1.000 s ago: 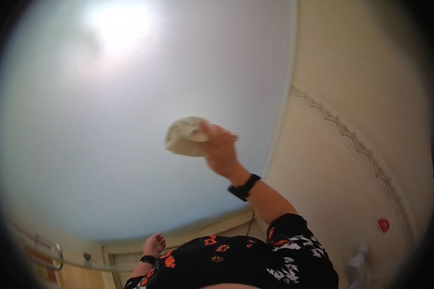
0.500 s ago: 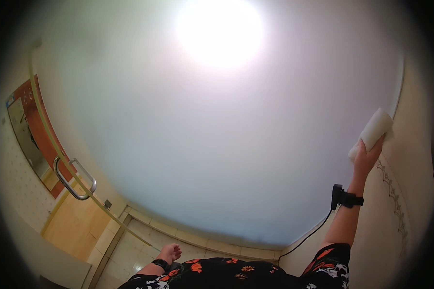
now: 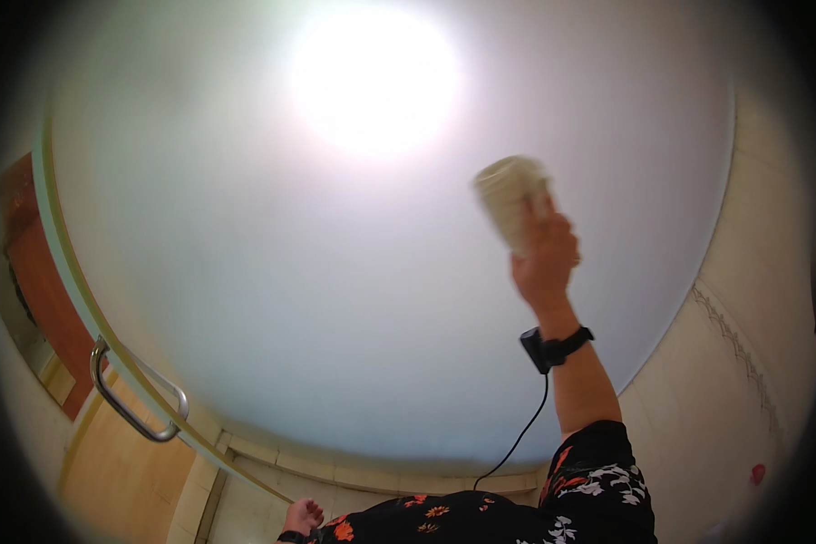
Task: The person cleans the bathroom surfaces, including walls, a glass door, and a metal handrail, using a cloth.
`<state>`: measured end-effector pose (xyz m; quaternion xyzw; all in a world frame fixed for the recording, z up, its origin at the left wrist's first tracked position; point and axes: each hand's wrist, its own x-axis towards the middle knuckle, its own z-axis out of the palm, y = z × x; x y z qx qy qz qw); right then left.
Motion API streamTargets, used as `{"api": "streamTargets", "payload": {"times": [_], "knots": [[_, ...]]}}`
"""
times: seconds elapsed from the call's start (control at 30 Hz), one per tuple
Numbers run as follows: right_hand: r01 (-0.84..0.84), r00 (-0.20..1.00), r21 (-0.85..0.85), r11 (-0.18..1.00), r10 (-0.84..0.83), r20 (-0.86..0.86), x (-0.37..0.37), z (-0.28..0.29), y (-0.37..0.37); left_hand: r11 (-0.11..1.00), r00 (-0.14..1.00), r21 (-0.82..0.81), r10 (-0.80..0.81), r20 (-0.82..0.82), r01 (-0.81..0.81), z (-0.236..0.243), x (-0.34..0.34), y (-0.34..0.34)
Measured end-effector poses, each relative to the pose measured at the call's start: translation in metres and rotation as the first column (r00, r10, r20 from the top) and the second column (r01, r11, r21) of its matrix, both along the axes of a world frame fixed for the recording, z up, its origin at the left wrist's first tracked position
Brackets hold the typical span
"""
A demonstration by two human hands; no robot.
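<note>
My right hand point(image 3: 548, 258) is raised with its fingers wrapped round a pale folded cloth point(image 3: 506, 198), held flat against the large frosted glass panel point(image 3: 354, 299). The cloth and fingers are slightly blurred by motion. Low at the bottom edge, my left hand point(image 3: 304, 515) hangs beside my body with its fingers curled in and nothing visible in them. A black strap with a small box point(image 3: 546, 349) circles my right wrist, and a thin black cable runs down from it.
At left, a metal handle point(image 3: 136, 399) juts from the glass panel's edge. Beyond it are a mirror in a reddish-brown frame point(image 3: 54, 290) and a light wooden panel point(image 3: 122, 453). A tiled wall point(image 3: 698, 390) with a patterned border bounds the right. Bright glare covers the glass above.
My right hand has swept the cloth leftward across the glass from its right edge, and the cloth has tilted over. The left hand has dropped lower and slightly left. The view has shifted somewhat.
</note>
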<state>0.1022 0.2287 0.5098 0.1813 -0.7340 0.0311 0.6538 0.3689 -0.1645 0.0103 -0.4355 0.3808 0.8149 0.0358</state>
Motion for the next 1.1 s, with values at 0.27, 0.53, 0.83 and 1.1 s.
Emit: {"api": "streamTargets", "payload": {"times": [0.27,0.53,0.83,1.1], "knots": [[0.059,0.997,0.091,0.994,-0.053,-0.062,-0.037,0.091,0.032,0.91,0.97,-0.408,-0.032,-0.241,-0.072,-0.003,0.041,-0.026],[0.176,0.984,-0.792,0.584,-0.083,0.158,-0.04,0.243,0.063,0.982,0.958,-0.128,0.102,-0.266,-0.14,-0.089,0.086,-0.06],[0.075,0.995,-0.088,0.993,-0.08,-0.057,-0.024,0.258,-0.24,0.64,0.998,-0.768,0.057,0.019,-0.022,0.044,0.178,-0.008],[-0.316,0.913,0.448,0.836,0.141,0.382,0.031,0.104,-0.428,0.426,0.966,-0.874,0.005,0.259,0.232,-0.025,0.217,0.03]]}}
